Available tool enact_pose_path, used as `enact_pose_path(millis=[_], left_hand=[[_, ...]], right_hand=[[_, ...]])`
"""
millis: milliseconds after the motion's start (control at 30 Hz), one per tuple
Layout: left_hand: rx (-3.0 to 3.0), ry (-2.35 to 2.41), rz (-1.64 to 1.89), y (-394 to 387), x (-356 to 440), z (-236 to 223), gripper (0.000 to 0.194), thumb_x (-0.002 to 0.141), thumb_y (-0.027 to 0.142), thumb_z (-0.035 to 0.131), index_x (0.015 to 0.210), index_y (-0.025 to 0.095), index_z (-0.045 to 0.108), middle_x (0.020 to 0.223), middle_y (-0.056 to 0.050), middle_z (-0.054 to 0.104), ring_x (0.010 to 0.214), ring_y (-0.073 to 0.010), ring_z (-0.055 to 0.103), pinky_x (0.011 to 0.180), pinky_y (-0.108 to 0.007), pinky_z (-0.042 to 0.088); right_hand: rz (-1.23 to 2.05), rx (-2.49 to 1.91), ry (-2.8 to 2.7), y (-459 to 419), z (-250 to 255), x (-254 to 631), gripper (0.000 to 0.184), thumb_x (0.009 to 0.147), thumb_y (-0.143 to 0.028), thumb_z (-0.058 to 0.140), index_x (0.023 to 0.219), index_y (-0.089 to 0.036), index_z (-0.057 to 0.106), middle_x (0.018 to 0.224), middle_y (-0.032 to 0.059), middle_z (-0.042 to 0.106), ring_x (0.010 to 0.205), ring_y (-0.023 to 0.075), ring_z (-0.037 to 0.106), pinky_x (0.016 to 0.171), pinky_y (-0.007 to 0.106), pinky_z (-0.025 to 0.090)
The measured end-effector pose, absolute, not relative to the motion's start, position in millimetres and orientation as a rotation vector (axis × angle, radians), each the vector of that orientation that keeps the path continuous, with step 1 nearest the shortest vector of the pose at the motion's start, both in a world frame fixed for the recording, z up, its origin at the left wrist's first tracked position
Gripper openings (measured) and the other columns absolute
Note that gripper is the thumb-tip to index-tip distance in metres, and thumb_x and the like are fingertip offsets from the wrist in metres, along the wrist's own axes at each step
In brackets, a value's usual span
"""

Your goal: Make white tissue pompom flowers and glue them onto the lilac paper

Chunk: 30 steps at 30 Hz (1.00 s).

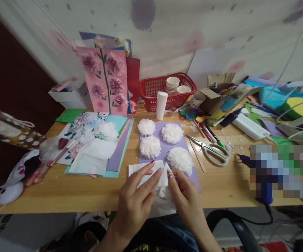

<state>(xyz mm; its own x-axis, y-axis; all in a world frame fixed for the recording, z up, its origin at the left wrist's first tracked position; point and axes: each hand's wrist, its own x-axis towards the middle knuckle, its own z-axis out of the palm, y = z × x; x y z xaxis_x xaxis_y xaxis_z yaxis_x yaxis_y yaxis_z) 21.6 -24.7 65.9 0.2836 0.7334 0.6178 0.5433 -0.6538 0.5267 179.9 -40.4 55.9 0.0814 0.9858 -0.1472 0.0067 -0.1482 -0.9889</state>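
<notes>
Near the table's front edge, my left hand has its fingertips on a sheet of white tissue paper, its thumb hidden underneath. My right hand pinches a raised fold of the same tissue between thumb and fingers. Crumpled white tissue hangs below the fingertips. Just beyond lies a purple sheet of paper with several fluffy white paper flowers on it; the nearest flower is close to my right fingers.
Scissors and a thin wooden stick lie to the right, with a blue glue gun farther over. Folded tissue tops coloured sheets on the left. Behind stand a white roll, a red basket and a pink flower picture.
</notes>
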Motion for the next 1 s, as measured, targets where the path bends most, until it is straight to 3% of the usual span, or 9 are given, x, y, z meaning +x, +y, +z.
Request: enact_pose_path(millis=[167, 367, 500, 600, 733, 900, 1000], left_hand=[[2.409, 1.291, 1.375, -23, 25, 67, 0.041, 0.088, 0.006, 0.060, 0.126, 0.020, 0.065, 0.113, -0.009, 0.076, 0.102, -0.0199, 0.072, 0.105, -0.041, 0.050], [2.219, 1.472, 1.338, -22, 23, 68, 0.038, 0.090, 0.008, 0.059, 0.124, 0.021, 0.069, 0.104, -0.008, 0.079, 0.083, -0.0173, 0.076, 0.081, -0.026, 0.060], [2.005, 1.426, 1.174, -23, 16, 77, 0.028, 0.090, 0.010, 0.059, 0.109, 0.020, 0.077, 0.097, -0.005, 0.080, 0.077, -0.0170, 0.076, 0.074, -0.022, 0.062], [2.089, 1.251, 1.195, -23, 13, 80, 0.031, 0.089, 0.005, 0.056, 0.107, 0.019, 0.077, 0.106, -0.006, 0.079, 0.092, -0.0175, 0.076, 0.084, -0.024, 0.061], [2.472, 1.060, 1.256, -23, 15, 75, 0.041, 0.087, -0.002, 0.052, 0.117, 0.017, 0.071, 0.127, -0.013, 0.070, 0.118, -0.0205, 0.066, 0.103, -0.036, 0.053], [2.707, 0.962, 1.172, -23, 16, 68, 0.041, 0.088, -0.002, 0.049, 0.119, 0.017, 0.068, 0.128, -0.014, 0.068, 0.124, -0.0221, 0.060, 0.106, -0.045, 0.049], [2.704, 0.993, 1.121, -24, 18, 66, 0.044, 0.087, -0.001, 0.049, 0.124, 0.016, 0.065, 0.133, -0.016, 0.064, 0.128, -0.0237, 0.055, 0.105, -0.046, 0.049]], right_hand=[[1.240, -1.358, -1.073, -43, 56, 180, 0.039, 0.095, -0.055, 0.052, 0.085, -0.018, 0.060, 0.064, -0.0035, 0.047, 0.054, 0.0107, 0.038, 0.048, 0.023, 0.030], [1.414, -1.268, -0.998, -47, 60, 180, 0.041, 0.092, -0.056, 0.058, 0.105, -0.018, 0.067, 0.068, 0.0004, 0.061, 0.057, 0.0136, 0.053, 0.051, 0.023, 0.040], [1.447, -1.247, -0.933, -46, 61, 184, 0.042, 0.090, -0.056, 0.062, 0.102, -0.018, 0.071, 0.074, 0.0030, 0.068, 0.066, 0.0160, 0.060, 0.058, 0.024, 0.045], [1.423, -1.270, -0.884, -43, 60, 186, 0.044, 0.086, -0.059, 0.064, 0.096, -0.017, 0.072, 0.070, 0.0027, 0.067, 0.060, 0.0145, 0.057, 0.053, 0.023, 0.042], [1.412, -1.213, -0.853, -41, 62, 184, 0.046, 0.082, -0.062, 0.066, 0.093, -0.018, 0.070, 0.069, 0.0031, 0.066, 0.061, 0.0158, 0.058, 0.055, 0.025, 0.045], [1.393, -1.193, -0.866, -42, 62, 184, 0.040, 0.087, -0.058, 0.063, 0.096, -0.020, 0.068, 0.073, 0.0028, 0.067, 0.062, 0.0147, 0.058, 0.055, 0.023, 0.046], [1.307, -1.216, -0.904, -44, 62, 185, 0.040, 0.088, -0.059, 0.061, 0.088, -0.021, 0.071, 0.075, 0.0029, 0.068, 0.068, 0.0165, 0.061, 0.062, 0.025, 0.051]])
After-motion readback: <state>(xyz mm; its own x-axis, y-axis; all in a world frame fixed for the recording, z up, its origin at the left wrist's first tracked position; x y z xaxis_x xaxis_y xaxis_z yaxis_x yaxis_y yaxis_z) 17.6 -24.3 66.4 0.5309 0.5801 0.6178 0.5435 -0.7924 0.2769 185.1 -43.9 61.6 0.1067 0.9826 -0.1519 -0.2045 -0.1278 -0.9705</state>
